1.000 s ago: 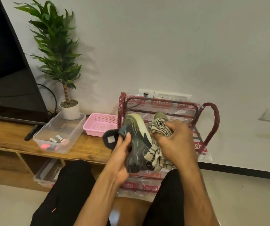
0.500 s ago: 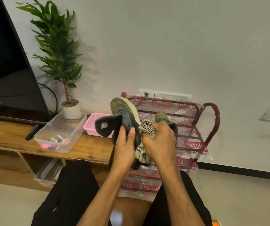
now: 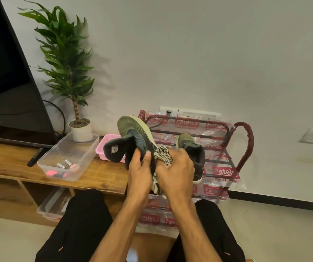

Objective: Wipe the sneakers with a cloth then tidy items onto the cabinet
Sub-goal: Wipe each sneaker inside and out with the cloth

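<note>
Head view: left hand (image 3: 139, 173) grips the probably light, bendy sneaker (image 3: 131, 129) by its firmer rear; right hand (image 3: 178, 171) clutches the soft cloth (image 3: 163, 154).

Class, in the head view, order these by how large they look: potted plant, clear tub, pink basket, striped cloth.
1. potted plant
2. clear tub
3. pink basket and striped cloth: these look alike. Both are partly hidden and the cloth is nearer the camera, so they are left unranked.
</note>
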### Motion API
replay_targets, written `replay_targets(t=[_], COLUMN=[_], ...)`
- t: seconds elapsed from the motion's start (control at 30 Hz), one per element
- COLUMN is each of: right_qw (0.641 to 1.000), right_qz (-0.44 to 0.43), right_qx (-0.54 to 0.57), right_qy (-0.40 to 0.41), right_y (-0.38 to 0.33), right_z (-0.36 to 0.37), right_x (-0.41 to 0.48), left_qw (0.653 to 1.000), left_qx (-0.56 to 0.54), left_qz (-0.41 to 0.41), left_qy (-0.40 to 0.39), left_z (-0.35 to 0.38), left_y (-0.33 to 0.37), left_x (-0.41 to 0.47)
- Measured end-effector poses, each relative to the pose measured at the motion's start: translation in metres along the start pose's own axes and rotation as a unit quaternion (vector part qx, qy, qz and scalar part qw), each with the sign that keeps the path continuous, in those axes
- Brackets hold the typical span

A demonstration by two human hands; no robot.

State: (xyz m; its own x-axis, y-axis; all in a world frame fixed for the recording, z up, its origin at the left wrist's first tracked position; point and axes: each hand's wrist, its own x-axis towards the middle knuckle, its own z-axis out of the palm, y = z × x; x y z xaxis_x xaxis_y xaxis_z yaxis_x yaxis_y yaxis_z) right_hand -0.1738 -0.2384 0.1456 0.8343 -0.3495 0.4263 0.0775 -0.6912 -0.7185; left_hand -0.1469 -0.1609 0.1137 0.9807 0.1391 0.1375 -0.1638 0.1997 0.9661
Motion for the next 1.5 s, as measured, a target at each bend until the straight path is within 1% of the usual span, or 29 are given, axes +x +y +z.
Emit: replay_targets(t=[0.07,0.1,0.27,0.33,0.37,0.43,0.5,0.53,0.6,0.77,0.83,0.93,0.97,1.07,1.2,1.27,1.3,1.37,1.43,1.5], right_qw=[1.000,1.000,0.991,0.988,0.989,0.994,0.998,0.999,0.999,0.986,0.987,0.992,0.991,0.985,0.981,0.979,0.980,0.986,0.990,0.987], right_qz=[-0.003,-0.009,-0.055,-0.065,-0.062,-0.046,-0.027,-0.017,-0.009,0.013,0.024,0.072,0.087,0.107,0.090,0.066,0.061,0.051,0.025,-0.007], right_qx=[0.002,0.008,0.022,0.028,0.032,0.039,0.030,0.022,0.014,0.035,0.046,0.062,0.071,0.071,-0.001,-0.011,-0.008,-0.007,-0.012,-0.011], right_qy=[0.003,-0.010,-0.120,-0.139,-0.131,-0.086,-0.037,-0.025,-0.040,-0.164,-0.154,-0.080,-0.075,-0.115,-0.172,-0.193,-0.191,-0.161,-0.141,-0.161], right_y=[-0.002,-0.003,0.003,0.007,0.009,0.010,0.010,0.011,0.013,0.016,0.018,0.015,0.015,0.014,0.014,0.013,0.013,0.012,0.008,0.008], right_z=[0.008,0.010,0.008,0.005,0.003,0.002,0.004,0.005,0.005,-0.011,-0.013,-0.011,-0.009,-0.003,-0.009,-0.014,-0.015,-0.013,-0.013,-0.014], right_x=[0.003,0.003,-0.013,-0.023,-0.024,-0.016,-0.002,0.005,0.015,-0.008,-0.010,0.008,0.016,0.026,0.004,-0.005,-0.003,0.009,0.021,0.024], left_qw=[1.000,1.000,0.995,0.993,0.993,0.994,0.996,0.997,0.998,0.997,0.997,0.995,0.995,0.997,0.999,0.999,0.999,0.998,0.997,0.996], left_qx=[-0.010,-0.010,-0.052,-0.067,-0.069,-0.063,-0.045,-0.032,-0.013,-0.009,-0.001,0.010,0.012,0.019,0.026,0.019,0.016,0.011,0.006,0.010], left_qz=[-0.008,-0.010,-0.052,-0.071,-0.077,-0.085,-0.071,-0.060,-0.048,-0.067,-0.067,-0.061,-0.054,-0.030,-0.017,-0.020,-0.021,-0.020,-0.016,-0.011], left_qy=[0.013,0.025,0.069,0.061,0.050,0.022,-0.006,-0.019,-0.030,-0.025,-0.038,-0.076,-0.082,-0.064,-0.024,-0.020,-0.028,-0.052,-0.074,-0.089], left_z=[-0.005,-0.008,-0.021,-0.022,-0.020,-0.015,-0.009,-0.006,-0.005,-0.017,-0.017,-0.014,-0.014,-0.016,-0.025,-0.031,-0.032,-0.032,-0.030,-0.031], left_y=[-0.001,-0.001,0.000,-0.005,-0.007,-0.009,-0.009,-0.008,-0.007,-0.011,-0.009,-0.010,-0.010,-0.010,-0.007,-0.007,-0.006,-0.004,0.001,0.002], left_x=[0.001,0.003,0.017,0.017,0.015,0.008,-0.001,-0.006,-0.010,-0.003,-0.006,-0.010,-0.010,-0.008,-0.003,-0.001,-0.001,-0.001,-0.002,-0.001])
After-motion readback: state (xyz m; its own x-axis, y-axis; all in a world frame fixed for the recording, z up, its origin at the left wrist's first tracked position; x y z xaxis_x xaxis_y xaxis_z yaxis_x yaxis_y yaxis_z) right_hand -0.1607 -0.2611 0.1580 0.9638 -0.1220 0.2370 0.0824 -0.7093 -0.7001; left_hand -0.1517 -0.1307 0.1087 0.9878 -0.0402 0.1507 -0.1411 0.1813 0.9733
